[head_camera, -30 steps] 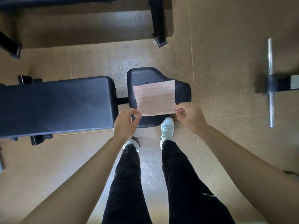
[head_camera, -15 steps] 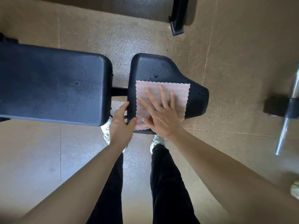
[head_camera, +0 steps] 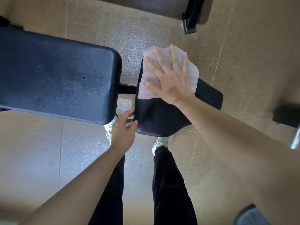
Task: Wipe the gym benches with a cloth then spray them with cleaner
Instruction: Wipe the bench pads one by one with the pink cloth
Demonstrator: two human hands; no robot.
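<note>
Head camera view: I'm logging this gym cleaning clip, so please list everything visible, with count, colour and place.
Padded vinyl bench back pad: one, black, left, lying flat.
Padded vinyl bench seat pad: one, black, centre, right of the back pad across a gap.
Striped wavy-edged cloth: one, pink and white, on the seat pad's far end, overhanging its far edge.
Metal frame foot: one, black, top, on the floor.
Chrome bar in a black bracket: one, right edge, partly cut off.
Speckled floor: tan.
Shoes: two, white, under the bench.
Trousers: black.
Left hand: fingers gripping the seat pad's near corner.
Right hand: flat, pressing the cloth.
</note>
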